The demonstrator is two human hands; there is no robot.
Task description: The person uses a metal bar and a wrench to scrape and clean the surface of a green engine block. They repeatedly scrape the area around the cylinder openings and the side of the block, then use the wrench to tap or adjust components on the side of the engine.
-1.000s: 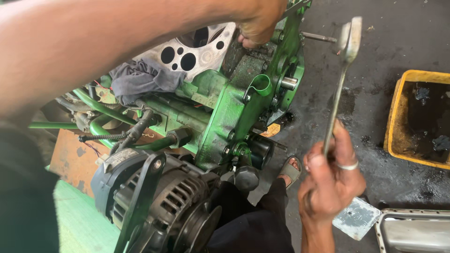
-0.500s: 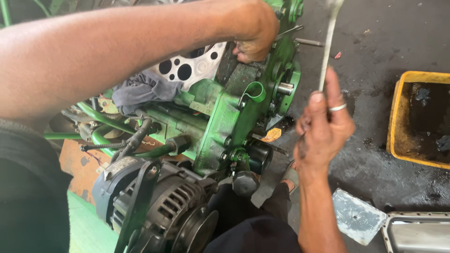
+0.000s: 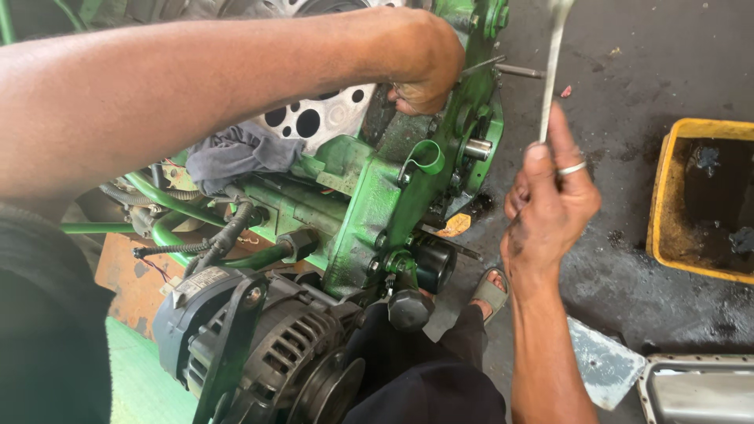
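A green engine block (image 3: 377,196) fills the middle of the view, with a grey alternator (image 3: 259,345) at its near end. My left hand (image 3: 424,67) reaches across the block and presses against its far upper side, near a protruding stud (image 3: 514,71). What the fingers hold is hidden. My right hand (image 3: 550,200), with a ring on one finger, grips a long metal wrench (image 3: 552,71) by its lower end. The wrench stands nearly upright beside the engine, and its top runs out of the frame.
A grey rag (image 3: 232,153) lies on the block next to the perforated head face (image 3: 314,118). A yellow tray (image 3: 667,196) of dark oily residue sits on the stained floor at right. A metal pan (image 3: 695,389) and a flat plate (image 3: 601,361) lie at lower right. My sandalled foot (image 3: 491,290) is under the engine.
My right hand has raised the wrench and brought it closer to the engine's side, so its head is out of view. My left hand has stayed on the upper block.
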